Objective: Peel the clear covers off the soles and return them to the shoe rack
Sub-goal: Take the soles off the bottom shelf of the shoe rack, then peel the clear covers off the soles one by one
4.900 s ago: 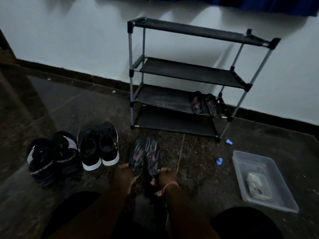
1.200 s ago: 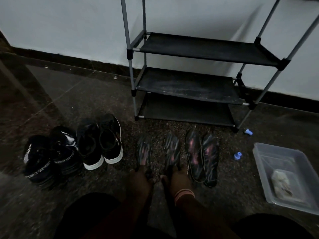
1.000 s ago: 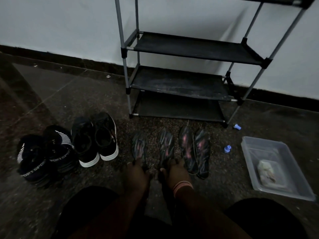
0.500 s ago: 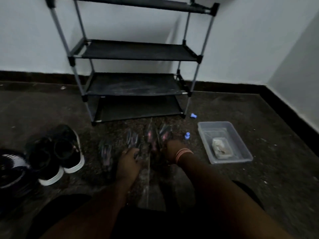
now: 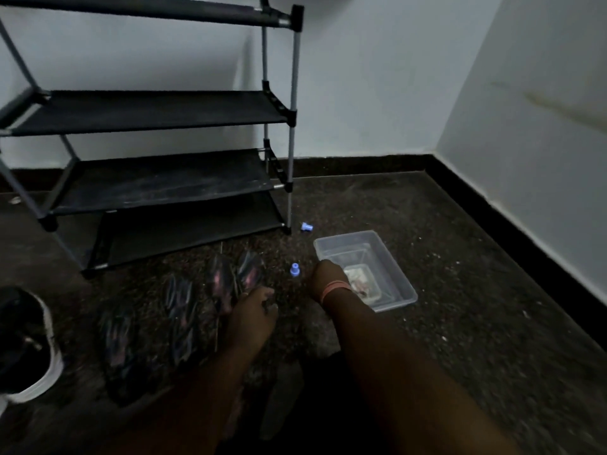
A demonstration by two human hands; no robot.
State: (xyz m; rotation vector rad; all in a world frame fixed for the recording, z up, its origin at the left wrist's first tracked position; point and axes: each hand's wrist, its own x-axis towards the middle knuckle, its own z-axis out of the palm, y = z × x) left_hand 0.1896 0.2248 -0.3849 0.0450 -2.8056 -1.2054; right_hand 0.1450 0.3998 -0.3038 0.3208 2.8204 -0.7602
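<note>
4 soles on floor beside clear tub

Your rack: matt dark cloth shelves, dusty-looking on third tier; smooth grey metal poles, black plastic joints. Your floor: dark speckled stone, slight sheen. Tub by your right wrist: clear smooth plastic. Two caps: blue plastic. Soles: dark patterned surface with faint glossy glints; too dim to tell whether film. Your wristband: pinkish, material unclear. Shoe at left: black upper, white smooth sole edge. Walls: matt paint.
</note>
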